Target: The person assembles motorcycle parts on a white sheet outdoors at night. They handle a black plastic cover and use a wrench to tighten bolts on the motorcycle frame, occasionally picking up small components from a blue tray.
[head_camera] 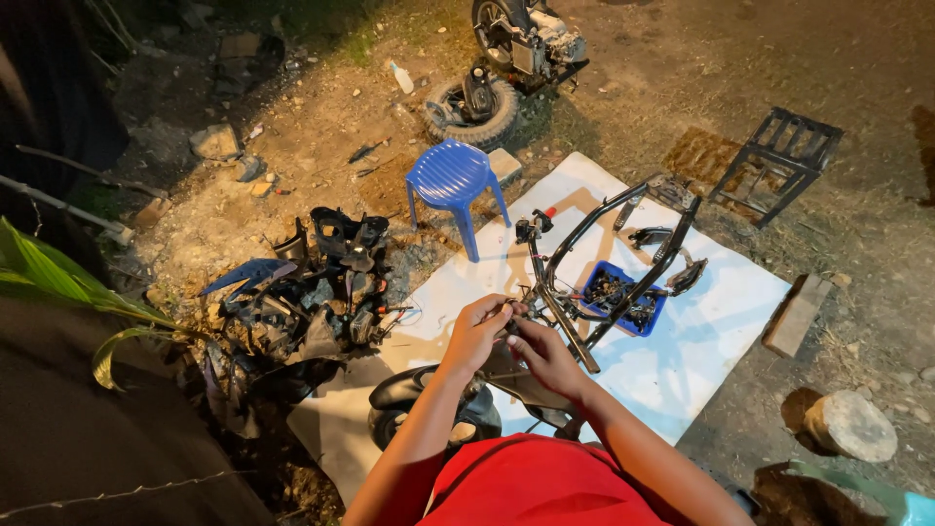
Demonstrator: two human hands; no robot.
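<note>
The place was outdoors at night, lit from above by a warm yellowish light that faded into dark at the edges. The ground was bare packed dirt strewn with small stones and litter. A white sheet lay spread over it. A blue plastic stool stood at the sheet's far edge, with a loose tyre just behind it. A black metal rack sat off to the right, a round stone nearer, and green leaves hung in from the left.
</note>
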